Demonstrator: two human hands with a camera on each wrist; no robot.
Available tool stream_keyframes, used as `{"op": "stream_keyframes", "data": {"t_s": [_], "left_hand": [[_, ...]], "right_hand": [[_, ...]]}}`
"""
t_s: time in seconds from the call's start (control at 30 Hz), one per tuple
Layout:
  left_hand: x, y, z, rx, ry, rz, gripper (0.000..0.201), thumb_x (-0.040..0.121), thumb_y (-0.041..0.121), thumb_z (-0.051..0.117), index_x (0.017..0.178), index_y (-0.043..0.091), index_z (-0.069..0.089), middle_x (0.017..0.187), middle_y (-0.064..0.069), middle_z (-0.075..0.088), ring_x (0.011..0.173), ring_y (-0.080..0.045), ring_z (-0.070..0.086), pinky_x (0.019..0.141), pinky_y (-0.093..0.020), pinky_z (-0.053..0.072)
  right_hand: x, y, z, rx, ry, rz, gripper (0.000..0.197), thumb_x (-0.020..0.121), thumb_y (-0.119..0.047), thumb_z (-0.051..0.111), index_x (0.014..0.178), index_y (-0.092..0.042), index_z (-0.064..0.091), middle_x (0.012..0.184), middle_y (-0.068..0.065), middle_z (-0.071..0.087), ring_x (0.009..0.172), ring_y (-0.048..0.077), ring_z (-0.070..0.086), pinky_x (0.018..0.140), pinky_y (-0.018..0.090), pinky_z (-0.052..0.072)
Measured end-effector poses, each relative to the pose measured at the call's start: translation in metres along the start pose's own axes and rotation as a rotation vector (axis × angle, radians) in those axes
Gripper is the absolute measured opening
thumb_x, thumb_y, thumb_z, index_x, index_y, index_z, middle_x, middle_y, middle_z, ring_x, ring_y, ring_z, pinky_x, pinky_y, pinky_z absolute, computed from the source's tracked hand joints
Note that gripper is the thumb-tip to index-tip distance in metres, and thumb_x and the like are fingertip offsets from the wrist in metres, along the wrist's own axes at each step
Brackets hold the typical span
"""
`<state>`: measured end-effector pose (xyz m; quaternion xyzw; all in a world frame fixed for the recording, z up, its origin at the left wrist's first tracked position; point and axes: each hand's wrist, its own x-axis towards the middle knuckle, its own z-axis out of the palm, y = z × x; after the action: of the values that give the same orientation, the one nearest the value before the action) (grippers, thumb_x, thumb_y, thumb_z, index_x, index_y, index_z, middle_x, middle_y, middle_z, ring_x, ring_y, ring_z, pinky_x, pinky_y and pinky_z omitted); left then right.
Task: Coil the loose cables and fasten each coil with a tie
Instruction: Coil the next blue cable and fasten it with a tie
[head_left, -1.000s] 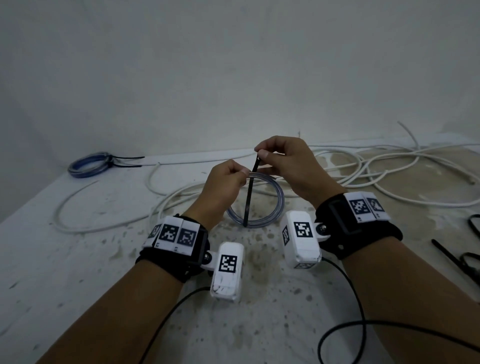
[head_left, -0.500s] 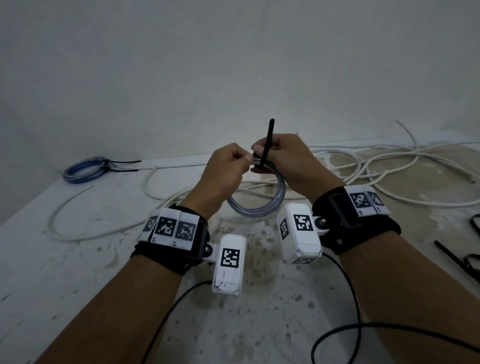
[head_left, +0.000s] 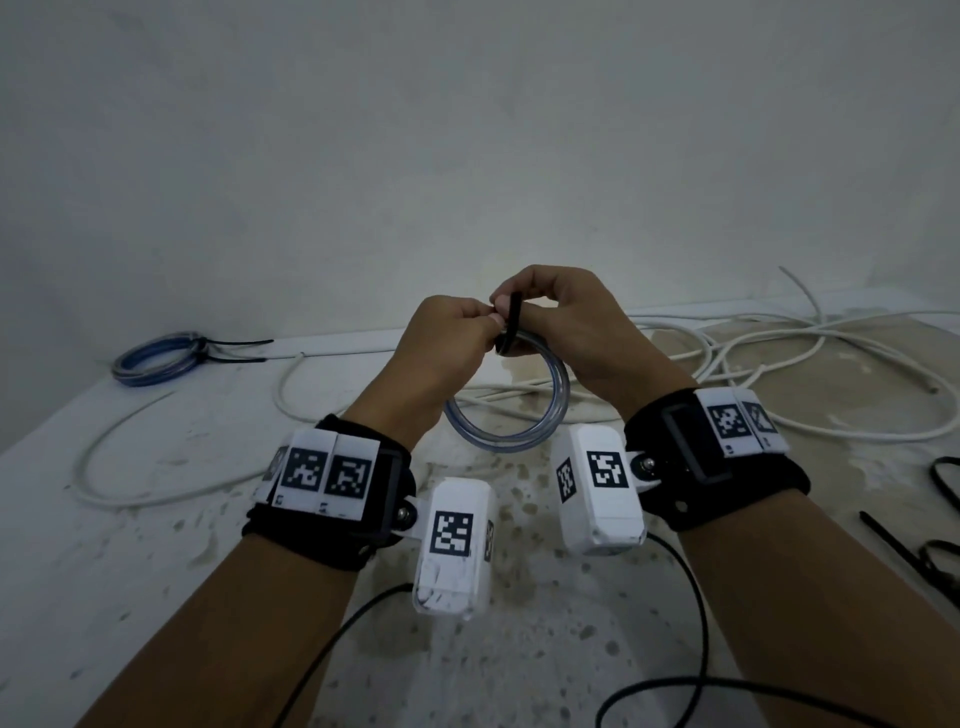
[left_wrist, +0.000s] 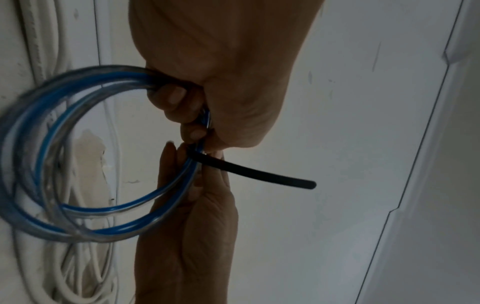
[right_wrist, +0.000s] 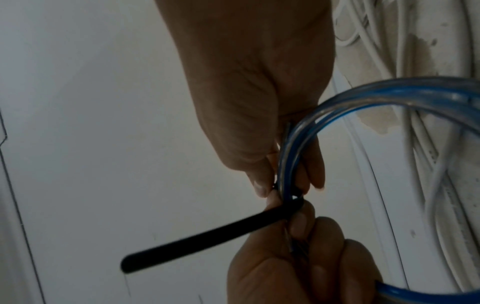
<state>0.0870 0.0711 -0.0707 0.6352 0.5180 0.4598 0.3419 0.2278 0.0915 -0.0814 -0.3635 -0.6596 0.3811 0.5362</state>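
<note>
A small coil of clear-blue cable (head_left: 506, 441) hangs upright between my hands, above the table. My left hand (head_left: 480, 327) grips its top with curled fingers (left_wrist: 176, 98). A black tie (head_left: 513, 319) wraps round the strands there. My right hand (head_left: 527, 306) pinches the tie against the coil between thumb and fingers (right_wrist: 259, 185). The tie's free tail (left_wrist: 259, 174) sticks out away from the coil (left_wrist: 109, 211) toward the wall. In the right wrist view the tail (right_wrist: 194, 240) points to the lower left, beside the coil (right_wrist: 389, 92). The tie's head is hidden by my fingers.
A blue coil (head_left: 156, 358), fastened with black ties, lies at the back left by the wall. Loose white cables (head_left: 753, 364) sprawl over the back and right of the table, and one white loop (head_left: 130, 483) lies at the left. Spare black ties (head_left: 935, 545) lie at the right edge.
The tie hung down through the coil a second ago; its tail then swung up above my hands. It now sits lower, wrapped round the coil's top. Both hands rose slightly.
</note>
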Motion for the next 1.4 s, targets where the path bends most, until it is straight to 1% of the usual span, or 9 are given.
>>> {"op": "stream_keyframes", "data": {"t_s": [0.17, 0.27, 0.4, 0.53, 0.67, 0.87, 1.03, 1.23, 1.4], "left_hand": [[0.001, 0.002, -0.009, -0.028, 0.108, -0.052, 0.02, 0.088, 0.007, 0.058, 0.085, -0.009, 0.069, 0.063, -0.009, 0.05, 0.042, -0.009, 0.033, 0.049, -0.025, 0.026], [0.004, 0.0, -0.022, -0.074, 0.181, -0.103, 0.016, 0.087, 0.008, 0.061, 0.077, 0.0, 0.069, 0.062, -0.006, 0.05, 0.048, -0.013, 0.034, 0.05, -0.026, 0.025], [0.004, 0.0, -0.03, -0.117, 0.195, -0.127, 0.015, 0.079, 0.002, 0.057, 0.082, -0.009, 0.066, 0.059, -0.007, 0.035, 0.049, -0.016, 0.024, 0.049, -0.028, 0.018], [0.003, 0.004, -0.026, -0.12, 0.171, -0.131, 0.03, 0.067, 0.013, 0.063, 0.083, -0.012, 0.065, 0.063, -0.008, 0.041, 0.047, -0.016, 0.026, 0.048, -0.026, 0.018], [0.002, 0.006, -0.021, -0.094, 0.163, -0.142, 0.02, 0.086, 0.006, 0.058, 0.094, -0.007, 0.071, 0.064, -0.008, 0.048, 0.046, -0.014, 0.03, 0.047, -0.024, 0.021], [0.004, 0.003, -0.022, -0.033, 0.176, -0.128, 0.019, 0.086, 0.001, 0.054, 0.092, -0.011, 0.067, 0.073, -0.014, 0.044, 0.052, -0.016, 0.027, 0.051, -0.03, 0.02], [0.008, -0.002, -0.026, -0.001, 0.158, -0.124, 0.013, 0.089, 0.003, 0.052, 0.083, 0.002, 0.064, 0.068, -0.01, 0.043, 0.049, -0.015, 0.029, 0.049, -0.028, 0.021], [0.01, -0.009, -0.027, 0.02, 0.1, -0.135, 0.019, 0.091, 0.014, 0.057, 0.072, 0.016, 0.053, 0.064, 0.005, 0.048, 0.053, -0.008, 0.041, 0.048, -0.018, 0.034], [0.006, -0.007, -0.022, 0.11, 0.126, -0.067, 0.018, 0.088, 0.013, 0.059, 0.082, -0.001, 0.067, 0.07, -0.011, 0.056, 0.062, -0.021, 0.046, 0.054, -0.031, 0.035]], "right_hand": [[0.005, -0.005, 0.002, -0.386, 0.084, -0.069, 0.01, 0.088, -0.021, 0.07, 0.097, -0.017, 0.066, 0.102, 0.004, 0.066, 0.079, 0.02, 0.066, 0.073, 0.035, 0.056], [0.005, -0.018, -0.004, -0.525, -0.089, -0.115, 0.021, 0.083, -0.02, 0.075, 0.098, -0.029, 0.065, 0.111, -0.006, 0.064, 0.099, 0.013, 0.061, 0.083, 0.027, 0.048], [-0.002, -0.034, 0.007, -0.477, -0.255, -0.18, 0.011, 0.083, -0.024, 0.077, 0.094, -0.021, 0.074, 0.103, -0.006, 0.071, 0.103, 0.008, 0.063, 0.089, 0.022, 0.045], [-0.001, -0.029, 0.019, -0.289, -0.038, -0.216, 0.018, 0.09, -0.021, 0.069, 0.085, -0.005, 0.075, 0.079, 0.007, 0.075, 0.082, 0.029, 0.07, 0.079, 0.039, 0.055], [0.007, -0.02, 0.023, -0.479, 0.139, -0.18, 0.032, 0.101, -0.016, 0.049, 0.081, 0.002, 0.067, 0.068, 0.006, 0.068, 0.068, 0.02, 0.063, 0.071, 0.036, 0.052], [0.003, -0.027, 0.022, -0.695, 0.113, -0.16, 0.023, 0.094, -0.017, 0.059, 0.11, -0.014, 0.075, 0.097, 0.008, 0.076, 0.092, 0.02, 0.069, 0.087, 0.03, 0.051], [-0.001, -0.035, 0.023, -0.742, 0.082, -0.149, 0.019, 0.089, -0.017, 0.066, 0.104, -0.015, 0.078, 0.093, 0.003, 0.076, 0.081, 0.011, 0.064, 0.071, 0.02, 0.043], [-0.002, -0.037, 0.025, -0.757, 0.135, -0.099, 0.018, 0.088, -0.017, 0.066, 0.1, -0.016, 0.079, 0.094, 0.002, 0.076, 0.087, 0.017, 0.069, 0.08, 0.027, 0.053], [-0.004, -0.042, 0.024, -0.804, 0.097, -0.075, 0.017, 0.087, -0.015, 0.066, 0.098, -0.016, 0.079, 0.096, 0.001, 0.076, 0.09, 0.016, 0.067, 0.082, 0.027, 0.053]]}}
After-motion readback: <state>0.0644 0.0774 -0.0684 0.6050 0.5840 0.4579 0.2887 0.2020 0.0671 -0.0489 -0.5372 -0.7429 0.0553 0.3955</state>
